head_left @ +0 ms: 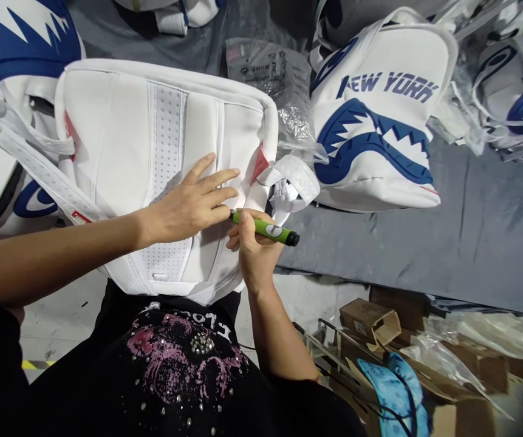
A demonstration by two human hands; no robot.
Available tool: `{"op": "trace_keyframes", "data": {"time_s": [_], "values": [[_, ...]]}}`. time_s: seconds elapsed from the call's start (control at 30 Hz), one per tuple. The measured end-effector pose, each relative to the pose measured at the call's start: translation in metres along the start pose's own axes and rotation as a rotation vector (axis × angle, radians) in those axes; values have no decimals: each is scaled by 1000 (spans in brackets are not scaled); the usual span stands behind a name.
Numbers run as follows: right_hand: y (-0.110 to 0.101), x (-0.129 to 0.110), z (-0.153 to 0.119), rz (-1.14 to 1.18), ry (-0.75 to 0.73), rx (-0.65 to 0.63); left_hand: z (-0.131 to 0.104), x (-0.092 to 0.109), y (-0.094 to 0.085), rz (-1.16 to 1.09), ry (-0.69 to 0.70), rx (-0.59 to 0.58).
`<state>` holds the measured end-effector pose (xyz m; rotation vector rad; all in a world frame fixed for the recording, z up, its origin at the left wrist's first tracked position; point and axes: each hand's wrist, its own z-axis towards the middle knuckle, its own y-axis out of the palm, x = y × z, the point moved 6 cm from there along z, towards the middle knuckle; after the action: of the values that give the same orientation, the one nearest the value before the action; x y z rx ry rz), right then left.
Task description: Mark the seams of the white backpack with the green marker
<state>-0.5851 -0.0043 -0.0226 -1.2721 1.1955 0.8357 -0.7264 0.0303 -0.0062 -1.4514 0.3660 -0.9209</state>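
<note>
Fingers of the right hand are clamping one green marker, its tip hard to make out beside the left hand, whose fingers are lying apart on one white backpack. One lettered backpack is resting on the table; other bags are being cut off.

Bench has a dark grey cover, lightly creased with a weak sheen; it spans the upper view and reaches the right edge. Floor is pale, with a short yellow-and-dark stripe at lower left. Lower right, below bench edge: brown cardboard boxes, the nearest to the bench open, crumpled clear plastic among them. Light is cool.
</note>
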Motion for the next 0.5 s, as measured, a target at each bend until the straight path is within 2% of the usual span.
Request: {"op": "trace_keyframes", "data": {"time_s": [0.13,0.4,0.47,0.5], "values": [[-4,1,-1,-12,-20,79,0,1,0,62,30,12],[-5,8,-2,-121,-59,74,0,0,-2,209,83,113],[-5,13,0,-151,-28,39,8,-3,-9,262,134,86],[-6,15,-1,-155,0,40,14,-3,-13,276,167,33]]}}
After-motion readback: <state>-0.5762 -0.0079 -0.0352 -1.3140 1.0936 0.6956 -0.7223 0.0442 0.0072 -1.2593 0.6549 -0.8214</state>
